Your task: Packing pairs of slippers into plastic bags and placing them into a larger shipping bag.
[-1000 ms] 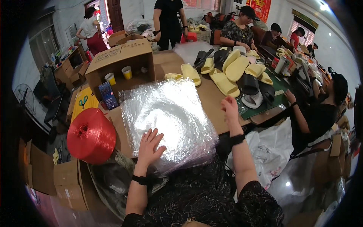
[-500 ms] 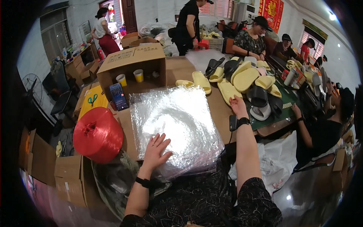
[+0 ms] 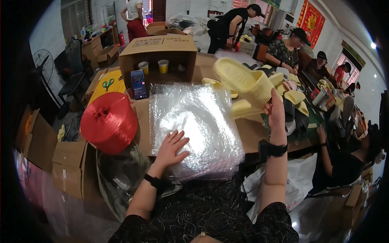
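Note:
A pale yellow slide slipper [image 3: 233,75] is raised over the table in my right hand [image 3: 277,113], whose fingers close on it near its ribbed strap. Just beneath it shows another yellow slipper [image 3: 242,108]; whether my hand also touches that one I cannot make out. My left hand [image 3: 173,150] lies with fingers spread on a stack of clear, shiny plastic bags [image 3: 194,117] in front of me. Beyond my right hand is a pile of yellow, black and grey slippers [image 3: 294,96], partly hidden by the raised one.
Left of the bags sits a big roll of red plastic twine [image 3: 109,121]. A phone [image 3: 139,85] leans by an open cardboard box [image 3: 158,48] holding cups [image 3: 163,66]. Scissors [image 3: 108,84] lie on a yellow surface. A co-worker's arm [image 3: 325,141] is close on the right.
My right hand has taken a yellow slipper from the pile and lifted it. My left hand stays on the bags. The whole view has shifted somewhat.

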### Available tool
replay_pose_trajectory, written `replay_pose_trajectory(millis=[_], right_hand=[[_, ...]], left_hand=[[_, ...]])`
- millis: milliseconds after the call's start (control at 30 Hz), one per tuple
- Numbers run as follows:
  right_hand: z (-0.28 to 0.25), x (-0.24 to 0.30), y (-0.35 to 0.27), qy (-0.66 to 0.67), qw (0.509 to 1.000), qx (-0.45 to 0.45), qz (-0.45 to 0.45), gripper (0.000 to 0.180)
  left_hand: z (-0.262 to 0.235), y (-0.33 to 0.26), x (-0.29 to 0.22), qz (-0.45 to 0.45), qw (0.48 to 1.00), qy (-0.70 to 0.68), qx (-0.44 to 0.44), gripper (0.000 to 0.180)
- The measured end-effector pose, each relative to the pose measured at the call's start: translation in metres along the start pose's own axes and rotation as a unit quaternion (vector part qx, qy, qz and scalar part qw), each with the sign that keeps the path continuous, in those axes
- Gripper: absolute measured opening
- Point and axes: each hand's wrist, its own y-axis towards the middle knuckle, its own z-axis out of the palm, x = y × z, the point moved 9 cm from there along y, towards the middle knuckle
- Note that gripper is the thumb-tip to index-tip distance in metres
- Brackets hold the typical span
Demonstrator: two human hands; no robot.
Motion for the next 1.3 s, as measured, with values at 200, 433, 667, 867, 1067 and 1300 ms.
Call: replay_pose_trajectory(millis=[200, 433, 667, 867, 1067, 1300], right_hand=[[0.057, 0.029, -0.041, -0.035, 0.996, 0.079, -0.039, 0.029], [0.098, 0.091, -0.065, 0.048, 0.959, 0.133, -0.247, 0.027], [0.123, 0.118, -0.083, 0.016, 0.962, 0.143, -0.233, 0.027], [0.151, 0.058, -0.075, -0.076, 0.961, 0.257, -0.074, 0.021], [0.164, -0.017, -0.057, -0.327, 0.893, 0.305, -0.057, 0.038], [0.162, -0.026, -0.037, -0.501, 0.816, 0.254, -0.133, 0.052]], left_hand=[[-0.001, -0.002, -0.002, -0.018, 1.0, -0.001, 0.014, 0.057], [0.0, -0.004, 0.0, -0.009, 1.0, 0.012, 0.004, 0.056], [-0.002, 0.0, -0.005, -0.006, 1.0, -0.01, 0.008, 0.059], [-0.028, 0.002, -0.002, -0.094, 0.971, -0.21, -0.072, 0.072], [0.011, -0.001, 0.005, 0.029, 0.999, 0.021, -0.002, 0.061], [0.008, -0.004, 0.009, 0.006, 1.0, 0.026, -0.001, 0.059]])
